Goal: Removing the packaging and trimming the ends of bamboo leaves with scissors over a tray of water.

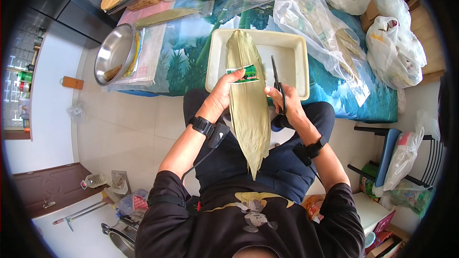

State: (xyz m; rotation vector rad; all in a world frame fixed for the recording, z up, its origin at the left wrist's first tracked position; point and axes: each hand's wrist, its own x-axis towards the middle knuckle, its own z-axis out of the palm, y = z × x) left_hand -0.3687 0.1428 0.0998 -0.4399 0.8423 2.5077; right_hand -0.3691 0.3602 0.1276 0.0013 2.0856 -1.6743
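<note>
My left hand (223, 91) grips a bundle of long dried bamboo leaves (251, 114) near its middle. The thumb presses on a green paper band (247, 74) that bears writing and goes across the leaves. One tip of the bundle lies over a cream plastic tray (287, 37); the other points down toward my lap. In my right hand (288, 102) is a pair of black-handled scissors (275, 73), its blades pointing up and away over the tray. They look closed or nearly so. My right index finger is close to the leaf edge.
The tray stands at the front edge of a table with a blue patterned tablecloth (193, 39). A steel basin (114, 53) sits at the left; another leaf bundle (168, 17) lies behind it. To the right are a plastic bag with leaves (322, 36), white bags (394, 52) and a chair (389, 154).
</note>
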